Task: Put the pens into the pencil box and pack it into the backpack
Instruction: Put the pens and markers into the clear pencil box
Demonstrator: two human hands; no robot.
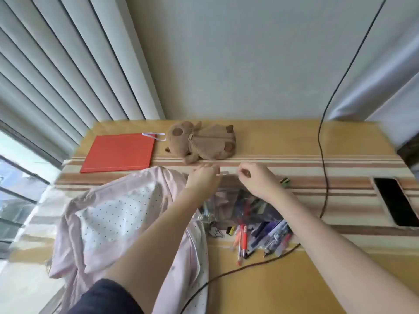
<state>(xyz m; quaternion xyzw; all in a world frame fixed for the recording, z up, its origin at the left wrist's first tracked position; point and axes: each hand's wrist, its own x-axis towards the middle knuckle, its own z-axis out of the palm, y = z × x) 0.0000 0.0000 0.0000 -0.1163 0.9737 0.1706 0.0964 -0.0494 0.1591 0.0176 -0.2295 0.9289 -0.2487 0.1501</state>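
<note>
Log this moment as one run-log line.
left hand: pinching pouch edge | right hand: pinching same edge | clear pencil pouch: on table | pens: loose beside it | backpack: left, unpacked

Soft daylight enters from the window (15,189), left of the table (283,141). The frame is slightly blurred, with wide-angle bending at edges.
</note>
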